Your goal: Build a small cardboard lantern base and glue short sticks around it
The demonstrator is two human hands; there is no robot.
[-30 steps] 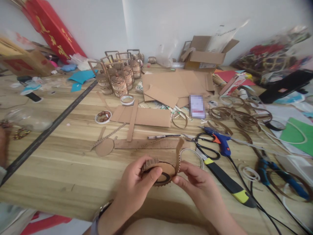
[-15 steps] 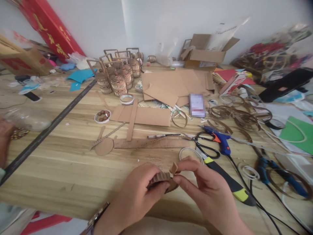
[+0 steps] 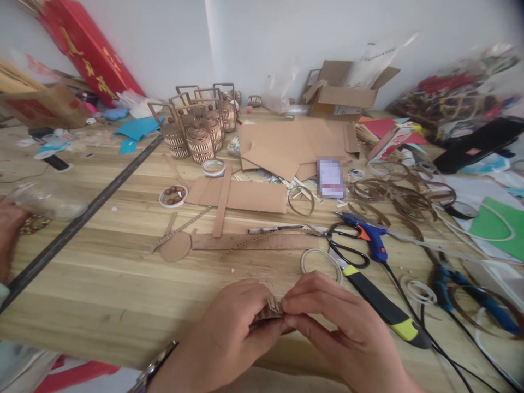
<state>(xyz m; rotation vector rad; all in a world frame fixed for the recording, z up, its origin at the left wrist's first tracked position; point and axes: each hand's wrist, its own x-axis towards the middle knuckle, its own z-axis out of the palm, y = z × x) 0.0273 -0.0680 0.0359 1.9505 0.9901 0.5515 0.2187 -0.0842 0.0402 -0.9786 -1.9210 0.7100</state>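
Observation:
Low in the centre, my left hand [image 3: 233,327] is closed round a small brown cardboard piece [image 3: 268,312] with a ridged side. My right hand [image 3: 338,322] pinches the same piece at its right edge, and its fingertips touch those of my left hand. Fingers hide most of the piece. Just beyond my right hand lies a white ring [image 3: 303,262]. Further off are a cardboard strip [image 3: 262,242], a cardboard disc [image 3: 175,246] and a pen [image 3: 262,230].
Scissors [image 3: 352,254], a blue glue gun [image 3: 376,243], a black and yellow-green cutter [image 3: 379,300] and pliers [image 3: 442,284] lie right. Small woven baskets [image 3: 200,144] stand at the back. Another person's hand [image 3: 10,218] is beside a clear bottle [image 3: 57,201] at far left.
My right fingers have moved slightly left and closed against the piece's edge, covering the small flap that stood up there. The ridged piece has tilted in my left hand.

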